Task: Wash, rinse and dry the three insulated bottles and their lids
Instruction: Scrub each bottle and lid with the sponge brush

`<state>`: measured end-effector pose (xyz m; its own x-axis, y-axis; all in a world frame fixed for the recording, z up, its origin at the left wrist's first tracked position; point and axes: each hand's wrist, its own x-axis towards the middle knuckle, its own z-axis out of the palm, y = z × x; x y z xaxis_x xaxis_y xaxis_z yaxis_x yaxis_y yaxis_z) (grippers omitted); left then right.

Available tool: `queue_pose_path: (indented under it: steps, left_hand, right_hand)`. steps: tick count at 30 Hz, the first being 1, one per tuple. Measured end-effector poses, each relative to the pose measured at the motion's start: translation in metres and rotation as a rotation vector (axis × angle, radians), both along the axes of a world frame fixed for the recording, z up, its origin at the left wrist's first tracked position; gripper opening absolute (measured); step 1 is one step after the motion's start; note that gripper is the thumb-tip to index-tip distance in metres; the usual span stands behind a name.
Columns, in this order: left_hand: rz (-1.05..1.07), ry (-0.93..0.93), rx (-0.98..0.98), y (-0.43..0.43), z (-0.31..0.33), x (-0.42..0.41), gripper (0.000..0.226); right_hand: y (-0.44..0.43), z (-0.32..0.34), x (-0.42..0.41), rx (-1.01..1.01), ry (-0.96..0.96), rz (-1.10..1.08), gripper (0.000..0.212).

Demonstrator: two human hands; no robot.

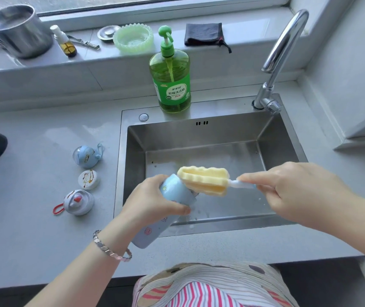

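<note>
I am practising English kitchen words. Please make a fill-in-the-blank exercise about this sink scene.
The left hand grips a light blue ____ over the sink.
The right hand holds a brush whose sponge head is ____.
____ lids lie on the counter left of the sink.
Missing words: bottle; yellow; three.

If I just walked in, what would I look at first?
Probably the fat yellow sponge brush, pinched by the right hand over the sink, right at the mouth of the blue bottle that the left hand grips. Next come the tall green soap bottle standing behind the sink, and the three lids lying on the counter left of it.
</note>
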<state>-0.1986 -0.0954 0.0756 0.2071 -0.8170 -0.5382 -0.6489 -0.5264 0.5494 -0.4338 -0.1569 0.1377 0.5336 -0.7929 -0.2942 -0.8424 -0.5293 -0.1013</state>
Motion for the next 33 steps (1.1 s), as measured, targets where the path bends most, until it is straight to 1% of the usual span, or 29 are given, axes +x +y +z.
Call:
queue_pose_path:
  steps: [3,6,8,10,13,15,17,20,22,24,27,31,33]
  left_hand:
    - [-0.055,-0.036,-0.021,0.001,0.003,-0.003,0.049]
    - [-0.143,-0.053,-0.097,0.004,0.004,-0.009,0.059]
    - [-0.17,-0.038,-0.153,0.006,0.002,-0.005,0.072]
    - [-0.165,0.029,-0.221,0.006,-0.001,0.001,0.077]
    - [-0.023,0.191,-0.318,0.007,-0.002,0.004,0.069]
    - [0.115,0.333,-0.354,0.007,-0.001,0.003,0.065]
    - [0.26,0.44,-0.371,0.005,-0.001,0.002,0.059]
    - [0.555,0.523,-0.391,-0.003,-0.008,0.002,0.041]
    - [0.641,0.534,-0.381,-0.006,-0.013,0.003,0.037]
    - [0.636,0.525,-0.376,-0.005,-0.014,0.0,0.036]
    - [0.557,0.5,-0.366,-0.004,-0.01,-0.008,0.035]
    - [0.661,0.452,-0.345,-0.007,-0.013,-0.008,0.032]
    - [0.619,0.434,-0.353,-0.008,-0.013,-0.011,0.035]
  right_hand:
    - [-0.002,0.0,0.004,-0.001,0.005,0.003,0.044]
    - [-0.011,0.001,0.011,0.018,-0.006,-0.016,0.045]
    - [-0.019,0.003,0.01,0.095,-0.06,-0.078,0.043]
    - [-0.029,0.0,0.006,0.245,-0.165,-0.158,0.039]
    - [-0.037,-0.009,0.002,0.469,-0.388,-0.264,0.04]
    - [-0.038,-0.016,0.003,0.55,-0.509,-0.322,0.042]
    - [-0.035,-0.023,0.004,0.59,-0.589,-0.369,0.042]
    - [-0.017,-0.035,0.009,0.597,-0.716,-0.439,0.038]
    - [0.001,-0.042,0.016,0.564,-0.756,-0.462,0.041]
    - [0.009,-0.049,0.022,0.51,-0.744,-0.501,0.042]
    - [0.014,-0.057,0.024,0.449,-0.714,-0.552,0.037]
    - [0.033,-0.051,0.024,0.392,-0.684,-0.496,0.033]
    - [0.032,-0.053,0.024,0.363,-0.664,-0.525,0.035]
